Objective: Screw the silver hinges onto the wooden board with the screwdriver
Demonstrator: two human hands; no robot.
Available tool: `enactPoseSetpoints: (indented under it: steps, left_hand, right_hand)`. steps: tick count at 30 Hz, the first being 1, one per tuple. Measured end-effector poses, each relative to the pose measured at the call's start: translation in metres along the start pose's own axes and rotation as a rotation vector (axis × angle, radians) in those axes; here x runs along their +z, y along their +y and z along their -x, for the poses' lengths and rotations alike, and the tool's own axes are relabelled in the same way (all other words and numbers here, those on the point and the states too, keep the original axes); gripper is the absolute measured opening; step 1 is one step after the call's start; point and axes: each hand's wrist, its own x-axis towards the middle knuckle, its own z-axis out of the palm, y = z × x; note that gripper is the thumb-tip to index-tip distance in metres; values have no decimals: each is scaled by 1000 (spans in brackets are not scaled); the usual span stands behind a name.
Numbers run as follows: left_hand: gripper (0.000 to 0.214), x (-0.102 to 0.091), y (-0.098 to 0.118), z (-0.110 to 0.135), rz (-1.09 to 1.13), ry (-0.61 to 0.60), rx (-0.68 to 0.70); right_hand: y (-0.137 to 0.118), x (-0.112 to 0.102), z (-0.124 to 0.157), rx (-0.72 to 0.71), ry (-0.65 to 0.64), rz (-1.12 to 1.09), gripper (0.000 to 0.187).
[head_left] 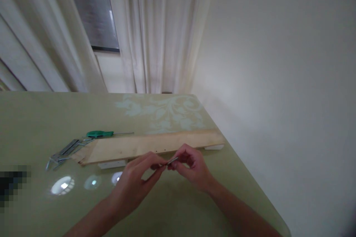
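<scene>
A small, thin metal piece point(173, 160) is pinched between the fingertips of both hands; its exact kind is too small to make out. My left hand point(140, 176) is closed on its left end, and my right hand point(191, 166) grips it from the right. Just behind the hands lies a long wooden board point(133, 146), raised on white blocks point(112, 164). Two small dark holes or marks show near its front edge. Beyond the board's left part rests a screwdriver point(100, 133) with a green handle, its shaft pointing right.
Several metal bars and a flat metal part point(69, 148) lie in a pile at the board's left end. The glossy green table point(55, 114) has a pale floral pattern at its far right. A wall point(278, 81) borders its right edge; curtains point(161, 29) hang behind.
</scene>
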Motion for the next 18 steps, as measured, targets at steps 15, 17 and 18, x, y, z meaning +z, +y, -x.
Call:
enactPoseSetpoints:
  steps: [15, 17, 18]
  left_hand:
    - [25, 26, -42, 67, -267, 118, 87]
    - [27, 25, -44, 64, -226, 106, 115]
    - [26, 24, -44, 62, -211, 100, 132]
  right_hand:
    - [31, 12, 20, -520, 34, 817, 15]
    - [33, 12, 20, -537, 10, 800, 18]
    - [34, 12, 20, -541, 7, 796, 20]
